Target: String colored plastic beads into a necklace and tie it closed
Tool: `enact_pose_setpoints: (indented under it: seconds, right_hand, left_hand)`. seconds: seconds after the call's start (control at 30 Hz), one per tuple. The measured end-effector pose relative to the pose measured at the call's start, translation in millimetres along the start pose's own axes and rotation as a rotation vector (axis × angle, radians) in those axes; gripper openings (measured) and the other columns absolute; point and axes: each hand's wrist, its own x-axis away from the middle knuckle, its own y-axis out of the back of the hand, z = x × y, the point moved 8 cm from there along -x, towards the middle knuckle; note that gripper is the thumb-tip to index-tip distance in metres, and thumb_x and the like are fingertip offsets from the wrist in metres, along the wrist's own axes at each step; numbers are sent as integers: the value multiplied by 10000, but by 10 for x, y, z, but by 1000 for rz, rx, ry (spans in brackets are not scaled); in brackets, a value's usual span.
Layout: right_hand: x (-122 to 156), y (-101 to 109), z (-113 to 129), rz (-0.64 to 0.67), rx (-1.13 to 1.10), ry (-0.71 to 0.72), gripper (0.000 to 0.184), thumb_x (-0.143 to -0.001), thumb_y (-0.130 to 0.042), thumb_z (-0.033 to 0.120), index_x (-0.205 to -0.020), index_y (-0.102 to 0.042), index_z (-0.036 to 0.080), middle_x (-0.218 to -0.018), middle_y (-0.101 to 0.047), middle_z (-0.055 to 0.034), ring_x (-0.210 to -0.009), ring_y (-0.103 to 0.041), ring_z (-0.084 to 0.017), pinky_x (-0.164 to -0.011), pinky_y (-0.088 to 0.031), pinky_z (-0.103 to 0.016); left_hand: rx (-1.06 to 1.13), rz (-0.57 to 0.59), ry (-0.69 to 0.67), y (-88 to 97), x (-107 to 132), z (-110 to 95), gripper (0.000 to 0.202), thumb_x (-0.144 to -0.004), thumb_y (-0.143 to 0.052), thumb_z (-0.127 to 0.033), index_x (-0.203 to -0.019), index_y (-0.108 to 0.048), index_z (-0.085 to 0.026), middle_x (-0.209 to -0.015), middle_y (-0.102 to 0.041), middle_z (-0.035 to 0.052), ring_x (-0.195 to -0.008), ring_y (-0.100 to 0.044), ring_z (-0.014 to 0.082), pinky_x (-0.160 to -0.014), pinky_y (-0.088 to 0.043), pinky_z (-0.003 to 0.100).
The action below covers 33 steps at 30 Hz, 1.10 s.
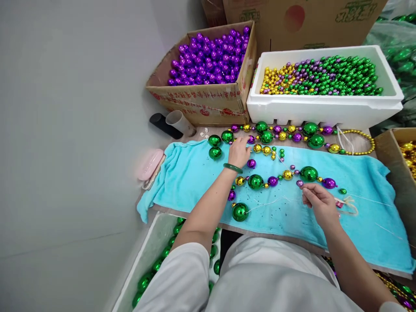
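My left hand (239, 152), a green bangle (233, 168) at its wrist, reaches over the row of beads at the towel's back edge. Its fingers are curved, with the thumb apart, beside a purple bead (251, 139); the fingertips are partly hidden. At the right, my right hand (321, 203) is closed in a pinch at a small light purple bead (300, 183). A curved bead strand (256, 182) of green, purple and gold lies between the hands. White thread (269, 203) trails from its large green bead (240, 212). Loose gold beads (266, 150) lie near my left hand.
A turquoise towel (188, 182) covers the table. Behind stand a carton (201, 93) of purple balls and a white foam box (325, 106) of small mixed beads. Another carton (396, 173) is at right. A foam box (143, 255) of green balls sits below left, by the wall.
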Motion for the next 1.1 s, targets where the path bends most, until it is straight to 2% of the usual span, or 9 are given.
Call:
enact_pose_setpoints:
  seconds: [0.17,0.3,0.4,0.5,0.53,0.6,0.67,0.83,1.1]
  right_hand:
    - [-30,-25,-17,10,12,13,198,-794,-645,369,-846,-639,178,-527,-510,35,-470,-426,-93,-429,-310,-215]
    - [-25,-21,-40,19,42,27,204,-803,-636,372,-860,-639,176,-546,-513,30,-486,-437,-100,-444,-326,-222]
    - [-6,-12,-54,17,50,23,204,-806,-633,372,-861,-638,176,-549,-511,28,-494,-443,-103,-446,-330,-224]
    - [15,-33,-19,17,48,31,202,-809,-626,374,-859,-640,178,-547,-508,26,-498,-448,-106,-445,-338,-226]
    - [22,-52,5,22,52,38,203,-804,-627,376,-845,-640,177,-539,-505,26,-493,-449,-107,-443,-341,-229]
    - [36,-106,61,38,66,47,205,-791,-632,380,-807,-641,176,-519,-498,26,-476,-446,-107,-438,-346,-233]
    - [53,-165,106,53,79,46,206,-779,-635,382,-777,-642,176,-504,-493,27,-461,-443,-104,-434,-349,-235]
    - [93,-255,140,74,67,44,192,-781,-629,368,-767,-642,177,-503,-492,27,-460,-443,-101,-430,-347,-232]
    - [93,-255,117,70,72,47,197,-784,-624,377,-761,-631,182,-500,-491,28,-457,-448,-106,-418,-342,-232]
  left_hand:
    - [-221,176,8,-152,136,25,407,-803,-624,-397,-1143,-616,-175,-1127,-591,148,-1110,-474,322,-929,-372,431]
    - [-181,189,35,-208,182,130,416,-814,-619,-329,-1205,-576,-194,-1146,-588,143,-1118,-482,315,-952,-359,460]
    - [99,80,65,-97,158,156,379,-797,-642,-263,-1170,-607,-208,-1152,-584,117,-1131,-502,280,-987,-362,433]
    - [745,-69,221,64,182,185,301,-793,-660,-319,-1071,-636,-204,-1077,-612,75,-1040,-579,210,-917,-444,348]
    - [1010,-68,298,60,212,170,285,-807,-646,-362,-1041,-634,-201,-1029,-627,62,-978,-610,187,-862,-474,323]
    - [1476,12,428,10,293,38,300,-832,-609,-443,-992,-622,-189,-941,-650,49,-870,-648,157,-765,-508,285]
    - [1758,115,495,-2,377,-148,321,-838,-599,-473,-946,-620,-171,-898,-666,49,-841,-662,147,-727,-523,262]
    - [1963,174,572,8,502,-344,295,-877,-565,-434,-904,-626,-147,-858,-683,50,-812,-673,128,-710,-542,230]
    - [1979,222,597,-50,549,-403,327,-877,-545,-472,-900,-623,-156,-877,-686,50,-818,-675,124,-708,-547,218]
